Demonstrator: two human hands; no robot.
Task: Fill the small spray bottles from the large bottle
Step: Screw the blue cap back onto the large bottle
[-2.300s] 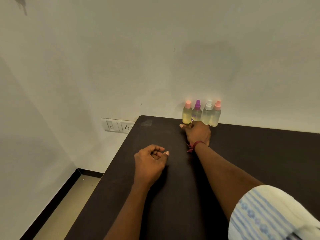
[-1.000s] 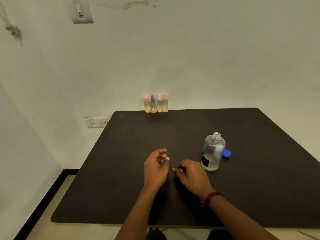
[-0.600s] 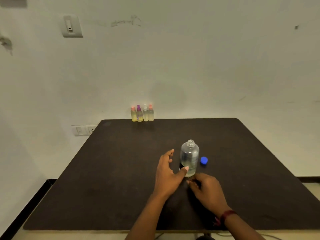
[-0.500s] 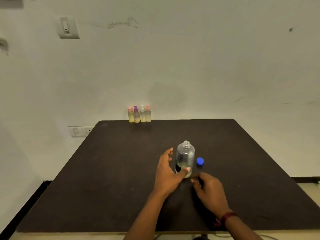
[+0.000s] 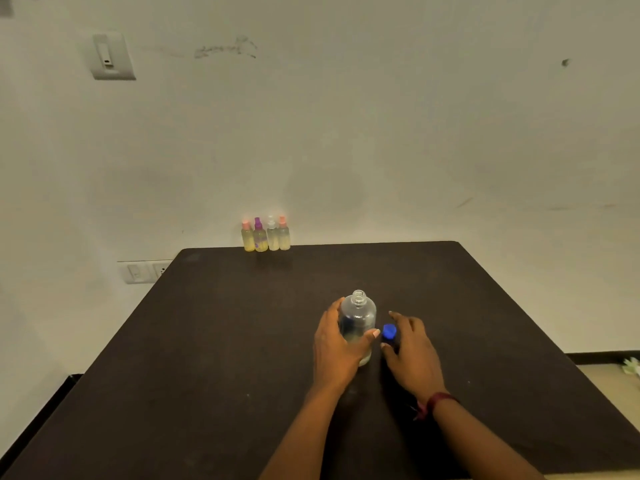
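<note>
1. Small spray bottles (image 5: 260, 239): four stand upright in a tight row at the 12 o'clock edge of the table (image 5: 207, 341), against the wall, well apart from the hands. All four have their spray tops fitted, two pink, one purple and one pale. Each shows pale yellowish liquid through most of its body
2. Large bottle (image 5: 358, 323): it stands upright near the table's centre, toward 6 o'clock. The neck is open, with bare threads showing. Only a shallow layer of liquid shows at the base; the rest looks clear
3. Blue cap (image 5: 389, 331): it is off the bottle and just beside it, at the bottle's 3 o'clock
4. Left hand (image 5: 341, 348): it grasps the large bottle from 9 o'clock, fingers wrapped round the far side and thumb across the near face
5. Right hand (image 5: 412, 351): it is at the blue cap, with fingers curved over it and the thumb just below. Whether it has the cap pinched or is only closing on it cannot be told
6. Progress, by judgement: the filling appears complete, since all four small bottles are charged, closed and set aside, and the large bottle is nearly drained
7. Remaining, by judgement: the cap is to go back on the large bottle, the left hand steadying it. Nothing else looks outstanding
8. Other items: a wall switch (image 5: 110, 57) at 10 o'clock and sockets (image 5: 143, 271) off the table's far left corner; neither bears on the task
</note>
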